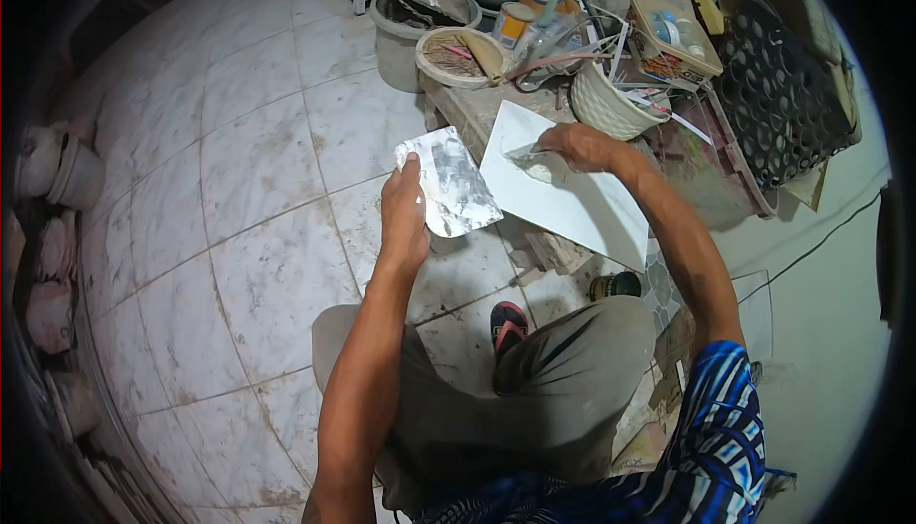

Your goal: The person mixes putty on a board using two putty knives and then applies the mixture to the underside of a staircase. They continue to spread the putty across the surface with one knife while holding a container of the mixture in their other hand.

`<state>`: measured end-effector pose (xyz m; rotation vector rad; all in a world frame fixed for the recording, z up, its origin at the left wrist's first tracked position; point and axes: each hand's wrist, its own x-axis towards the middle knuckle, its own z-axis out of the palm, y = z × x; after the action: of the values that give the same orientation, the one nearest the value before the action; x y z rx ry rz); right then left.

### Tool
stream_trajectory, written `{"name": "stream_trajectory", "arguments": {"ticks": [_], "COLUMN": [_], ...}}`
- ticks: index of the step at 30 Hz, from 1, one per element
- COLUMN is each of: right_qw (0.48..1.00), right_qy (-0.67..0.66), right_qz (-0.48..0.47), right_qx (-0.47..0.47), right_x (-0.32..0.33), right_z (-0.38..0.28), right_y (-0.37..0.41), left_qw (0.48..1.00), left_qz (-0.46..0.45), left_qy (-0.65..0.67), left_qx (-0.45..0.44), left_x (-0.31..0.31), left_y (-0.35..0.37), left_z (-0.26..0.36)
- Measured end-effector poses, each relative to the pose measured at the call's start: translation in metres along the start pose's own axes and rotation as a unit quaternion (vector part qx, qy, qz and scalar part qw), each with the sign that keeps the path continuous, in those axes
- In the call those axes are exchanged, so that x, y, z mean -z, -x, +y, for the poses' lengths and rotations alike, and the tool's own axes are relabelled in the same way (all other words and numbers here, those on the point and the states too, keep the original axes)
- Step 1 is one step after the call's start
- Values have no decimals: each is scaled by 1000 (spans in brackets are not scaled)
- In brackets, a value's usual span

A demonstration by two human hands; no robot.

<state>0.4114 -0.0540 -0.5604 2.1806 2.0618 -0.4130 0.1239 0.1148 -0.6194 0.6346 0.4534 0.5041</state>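
White board [611,223]: landmark | scraper [521,153]: over board's far part | right hand [577,147]: closed round scraper, forearm angled in from board's right | smeared plate [456,182]: left of board | left hand [406,214]: gripping plate, thumb uppermost, arm extended

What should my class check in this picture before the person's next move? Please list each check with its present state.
1. Left hand holding the flat plate: ok.
2. Plate's face free of smears: not ok, white residue shows.
3. Right hand gripping the tool over the white board: ok.
4. White paste present on the board: ok.
5. Board firmly supported: cannot tell, its underside is hidden.
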Motion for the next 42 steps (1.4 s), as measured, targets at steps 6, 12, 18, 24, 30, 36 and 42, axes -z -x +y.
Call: {"name": "stream_trajectory", "arguments": {"ticks": [6, 12, 18, 24, 30, 36, 42], "right_qw": [973, 821, 671, 764, 802, 821, 857], "right_qy": [-13, -349, -503, -397, -356, -382, -321], "right_qz": [123, 178, 185, 144, 134, 115, 119], "right_qx": [-193, -415, -513, -487, -461, -408, -387], "right_x": [10, -37, -86, -79, -102, -97, -50], "right_z": [-15, 39, 49, 55, 101, 107, 60], "right_y": [51, 122, 108, 53, 39, 20, -2], "left_qw": [1000, 1000, 996, 994, 988, 974, 981], "left_qz": [2, 5, 5, 22, 11, 31, -4], "left_qy": [-6, -20, -75, -109, -155, -224, -192], "left_qx": [-2, 2, -40, -14, 4, 13, -6], "left_x": [10, 12, 24, 27, 47, 61, 47], "left_y": [-13, -16, -48, -69, -109, -133, -122], "left_z": [-7, -9, -24, -25, -31, -54, -40]}}
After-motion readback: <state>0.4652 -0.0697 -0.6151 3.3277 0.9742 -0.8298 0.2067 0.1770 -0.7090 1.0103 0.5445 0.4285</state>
